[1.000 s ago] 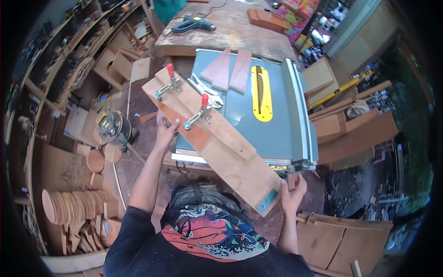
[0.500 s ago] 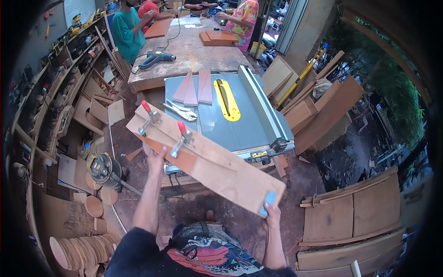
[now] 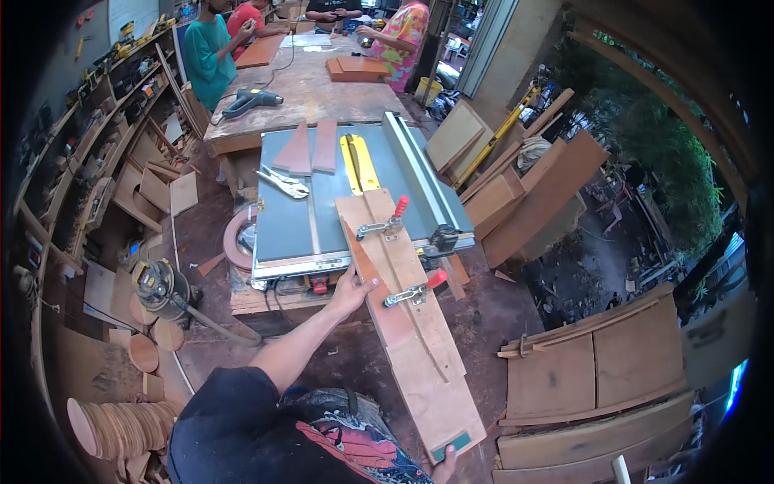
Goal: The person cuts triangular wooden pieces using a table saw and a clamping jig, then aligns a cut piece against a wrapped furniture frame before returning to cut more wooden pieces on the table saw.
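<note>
Over the near edge of our gray saw tabletop (image 3: 282,222), the long board (image 3: 442,387) slants, its far end by the yellow plate (image 3: 358,161). Our left grip (image 3: 348,294) holds its left side; our right grip (image 3: 443,468) holds the near end by the green block (image 3: 459,443). We should keep it level and both grips away from the plate's slot. Pliers (image 3: 289,187) and pink wood pieces (image 3: 324,147) lie left of the plate, maybe in our way.

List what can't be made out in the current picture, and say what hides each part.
All in the head view:
Left hand: some fingers hidden beneath the wooden board.
Right hand: partly cut off by the lower edge, most fingers out of sight.
Person in teal: head cut by the upper edge.
Stacked wooden discs: too small and blurred to count.
</note>
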